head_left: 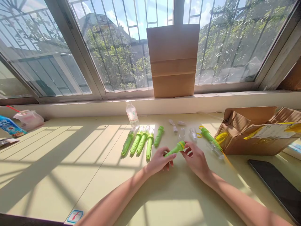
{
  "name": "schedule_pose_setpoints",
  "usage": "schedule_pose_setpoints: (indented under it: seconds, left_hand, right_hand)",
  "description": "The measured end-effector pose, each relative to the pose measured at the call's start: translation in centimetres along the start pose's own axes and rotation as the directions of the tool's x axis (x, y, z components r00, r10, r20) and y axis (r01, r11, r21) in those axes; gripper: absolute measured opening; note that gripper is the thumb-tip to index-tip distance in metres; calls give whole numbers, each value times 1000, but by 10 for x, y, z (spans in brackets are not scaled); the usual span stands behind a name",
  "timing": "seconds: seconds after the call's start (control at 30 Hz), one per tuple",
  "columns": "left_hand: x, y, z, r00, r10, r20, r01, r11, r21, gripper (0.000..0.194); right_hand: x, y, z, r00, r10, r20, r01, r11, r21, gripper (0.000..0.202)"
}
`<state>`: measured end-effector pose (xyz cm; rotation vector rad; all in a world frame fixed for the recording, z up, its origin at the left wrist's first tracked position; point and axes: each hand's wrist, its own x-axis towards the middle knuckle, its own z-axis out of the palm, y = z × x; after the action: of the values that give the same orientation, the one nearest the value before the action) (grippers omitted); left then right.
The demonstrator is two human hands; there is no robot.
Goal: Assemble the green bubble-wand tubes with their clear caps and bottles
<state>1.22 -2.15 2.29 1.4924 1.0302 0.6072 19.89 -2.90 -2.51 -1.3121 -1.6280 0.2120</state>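
My left hand (pixel 162 160) is closed around a ribbed green plastic handle (pixel 174 150), which slants up to the right above the table. At its wider end, which has a yellow band, the fingertips of my right hand (pixel 195 157) pinch the rim. Just beyond my left hand lies a loose green handle (pixel 159 136) with no clear top. Left of that, several green handles with clear tops (pixel 142 143) rest side by side. Small clear and white plastic parts (pixel 174 127) lie past my hands, near a clear cap (pixel 182 134) and a clear tube (pixel 193 134).
A water bottle (pixel 132 113) stands by the window ledge. On the right are an open cardboard box (pixel 254 142), a black phone (pixel 274 185) and a green handle with a yellow loop (pixel 210 138). A blue packet (pixel 10 126) and a pinkish container (pixel 29 120) sit far left.
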Motion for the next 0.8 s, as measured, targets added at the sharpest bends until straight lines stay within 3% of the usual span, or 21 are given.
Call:
schedule_pose_setpoints:
  seconds: [0.57,0.8]
  left_hand:
    - [0,1,-4,996,-17,84,13,999,42,54]
    - [0,4,-3,1000,10,19,-11,998,56,44]
  right_hand:
    - [2,1,-1,1000,-14,13,13,999,42,15]
    - [1,-1,0,999,-38,-5,38,999,38,18]
